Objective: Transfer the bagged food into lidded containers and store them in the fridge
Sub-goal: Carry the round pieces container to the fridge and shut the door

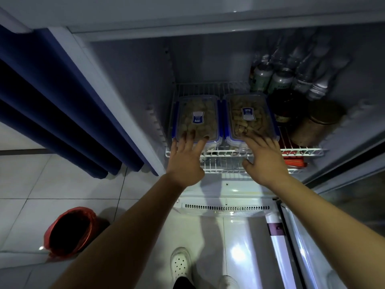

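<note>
Fridge wire shelf (229,152) carries two lidded containers. Left hand (186,161) and right hand (263,158), both open, press their near ends; uneven pushing risks striking the cans (270,79).

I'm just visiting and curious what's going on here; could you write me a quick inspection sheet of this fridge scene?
Surface: white wire shelf inside the open fridge.
Job's things: left container and right container, lidded, side by side on the shelf.
Clutter: cans, bottles and a brown jar to the right.
Grippers: left hand open, fingertips on the left container; right hand open, fingers on the right container.
Cables: nothing seen.
Surroundings: tiled floor, red bin, blue curtain.
</note>
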Action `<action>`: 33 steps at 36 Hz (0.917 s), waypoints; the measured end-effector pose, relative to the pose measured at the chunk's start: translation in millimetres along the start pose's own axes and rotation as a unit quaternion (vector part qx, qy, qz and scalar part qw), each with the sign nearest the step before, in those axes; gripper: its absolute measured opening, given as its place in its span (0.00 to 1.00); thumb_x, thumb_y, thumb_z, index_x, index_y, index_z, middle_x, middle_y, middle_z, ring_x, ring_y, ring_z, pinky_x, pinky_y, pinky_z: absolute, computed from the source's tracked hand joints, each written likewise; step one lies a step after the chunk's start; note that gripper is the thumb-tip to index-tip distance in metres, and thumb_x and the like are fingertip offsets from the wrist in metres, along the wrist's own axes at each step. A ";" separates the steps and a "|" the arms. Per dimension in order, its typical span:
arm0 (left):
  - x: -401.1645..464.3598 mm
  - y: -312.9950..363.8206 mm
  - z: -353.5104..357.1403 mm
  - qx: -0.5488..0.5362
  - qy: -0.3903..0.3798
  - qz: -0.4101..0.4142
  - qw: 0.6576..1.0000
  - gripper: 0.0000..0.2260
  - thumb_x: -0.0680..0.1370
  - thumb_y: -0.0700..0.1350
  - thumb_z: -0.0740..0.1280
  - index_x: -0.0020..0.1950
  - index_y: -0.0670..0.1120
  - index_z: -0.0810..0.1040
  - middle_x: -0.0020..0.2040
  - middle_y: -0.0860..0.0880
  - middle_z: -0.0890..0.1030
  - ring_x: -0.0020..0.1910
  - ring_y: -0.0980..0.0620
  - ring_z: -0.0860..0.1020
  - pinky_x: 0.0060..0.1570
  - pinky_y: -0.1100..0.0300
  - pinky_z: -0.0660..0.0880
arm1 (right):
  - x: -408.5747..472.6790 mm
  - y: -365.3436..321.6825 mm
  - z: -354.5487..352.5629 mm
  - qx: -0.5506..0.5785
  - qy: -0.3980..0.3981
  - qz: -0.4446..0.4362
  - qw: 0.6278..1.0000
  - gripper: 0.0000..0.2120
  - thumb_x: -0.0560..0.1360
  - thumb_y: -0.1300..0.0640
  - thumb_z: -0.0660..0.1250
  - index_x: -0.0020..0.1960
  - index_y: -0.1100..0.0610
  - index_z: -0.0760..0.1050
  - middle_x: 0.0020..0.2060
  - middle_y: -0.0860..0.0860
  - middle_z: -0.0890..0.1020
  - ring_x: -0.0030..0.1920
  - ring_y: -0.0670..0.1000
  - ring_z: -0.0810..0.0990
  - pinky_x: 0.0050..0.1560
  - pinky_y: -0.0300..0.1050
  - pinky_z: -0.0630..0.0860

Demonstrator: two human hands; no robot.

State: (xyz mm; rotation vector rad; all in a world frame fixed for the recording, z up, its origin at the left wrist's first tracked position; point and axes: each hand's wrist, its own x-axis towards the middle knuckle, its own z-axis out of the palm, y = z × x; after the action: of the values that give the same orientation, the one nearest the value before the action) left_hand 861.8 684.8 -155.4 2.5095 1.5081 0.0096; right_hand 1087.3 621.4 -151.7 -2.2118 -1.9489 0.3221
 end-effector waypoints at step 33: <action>-157.7 372.9 -178.8 -0.098 0.056 0.483 0.868 0.39 0.73 0.73 0.53 0.80 0.66 0.40 0.82 0.57 0.36 0.81 0.50 0.35 0.77 0.48 0.35 | -440.3 9.6 -294.9 0.079 0.294 0.174 0.936 0.28 0.74 0.44 0.67 0.74 0.42 0.67 0.76 0.40 0.65 0.79 0.50 0.55 0.73 0.66 0.60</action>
State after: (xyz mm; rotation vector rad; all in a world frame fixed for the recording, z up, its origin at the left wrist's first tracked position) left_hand 1091.6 410.2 104.8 2.8116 0.1126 0.4389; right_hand 1125.3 186.8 149.2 -2.1984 -1.1836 -0.1324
